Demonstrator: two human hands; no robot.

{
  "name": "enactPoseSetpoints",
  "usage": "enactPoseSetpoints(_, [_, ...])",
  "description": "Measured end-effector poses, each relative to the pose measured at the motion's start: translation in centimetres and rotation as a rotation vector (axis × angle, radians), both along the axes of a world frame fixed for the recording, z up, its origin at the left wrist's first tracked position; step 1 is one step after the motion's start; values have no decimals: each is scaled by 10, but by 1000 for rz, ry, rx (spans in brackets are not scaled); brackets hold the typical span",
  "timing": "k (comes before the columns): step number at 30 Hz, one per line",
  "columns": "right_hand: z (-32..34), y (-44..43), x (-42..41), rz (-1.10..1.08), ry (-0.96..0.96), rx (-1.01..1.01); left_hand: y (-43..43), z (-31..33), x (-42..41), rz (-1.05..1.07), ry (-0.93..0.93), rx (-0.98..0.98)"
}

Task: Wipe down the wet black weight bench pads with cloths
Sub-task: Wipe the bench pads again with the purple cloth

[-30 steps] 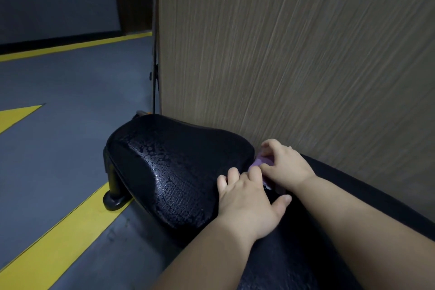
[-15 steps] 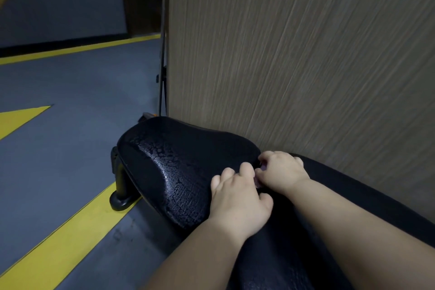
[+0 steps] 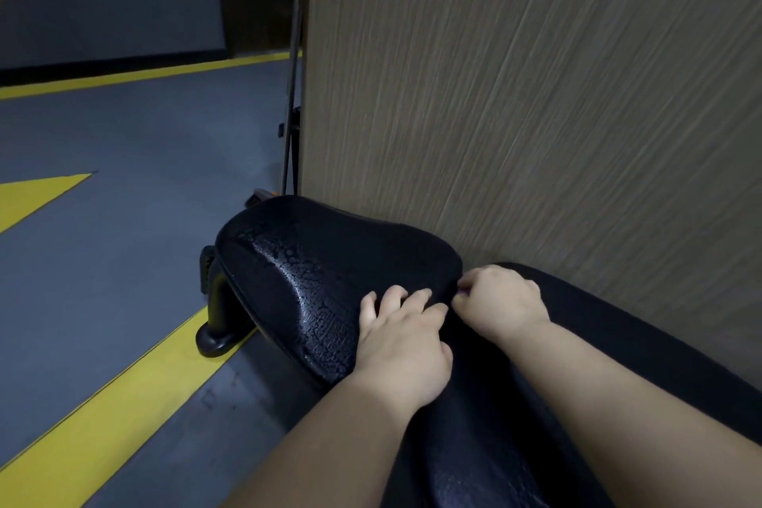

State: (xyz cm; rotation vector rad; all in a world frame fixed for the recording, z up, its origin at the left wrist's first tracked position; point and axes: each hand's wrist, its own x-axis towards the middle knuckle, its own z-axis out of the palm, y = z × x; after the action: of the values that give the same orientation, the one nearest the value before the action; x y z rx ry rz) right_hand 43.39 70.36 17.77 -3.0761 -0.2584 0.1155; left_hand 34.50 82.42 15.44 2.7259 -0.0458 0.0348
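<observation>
The wet black seat pad (image 3: pixel 313 260) glistens with water beads on its left slope. A second black pad (image 3: pixel 643 346) runs back toward me on the right. My right hand (image 3: pixel 501 303) is curled at the gap between the two pads, gripping a purple cloth (image 3: pixel 462 293). My fingers hide all of the cloth but a thin sliver. My left hand (image 3: pixel 402 338) rests on the seat pad's near end beside the right hand, with its fingers bent onto the wet surface.
A wood-grain panel (image 3: pixel 536 95) stands right behind the pads. The bench's black foot (image 3: pixel 216 326) sits on a grey floor (image 3: pixel 123 239) with yellow stripes (image 3: pixel 103 404). A thin dark rod (image 3: pixel 290 95) runs along the panel's left edge.
Both hands have drawn closer together at the gap between the pads. My right hand has closed over the purple cloth, which showed more a second ago. My left fingers have bent.
</observation>
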Motion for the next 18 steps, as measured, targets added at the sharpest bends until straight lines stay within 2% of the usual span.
enactPoseSetpoints(10, [-11, -24, -7, 117, 84, 457, -2, -6, 0, -26, 55, 31])
enactPoseSetpoints(12, [-11, -24, -7, 91, 4, 410, -3, -6, 0, -25, 54, 35])
enactPoseSetpoints(15, [-17, -17, -15, 87, -138, 224, -3, -6, 0, -31, 59, 53])
enactPoseSetpoints(18, [-24, -12, -23, 170, -37, 105, -3, -5, 1, -24, 60, 44])
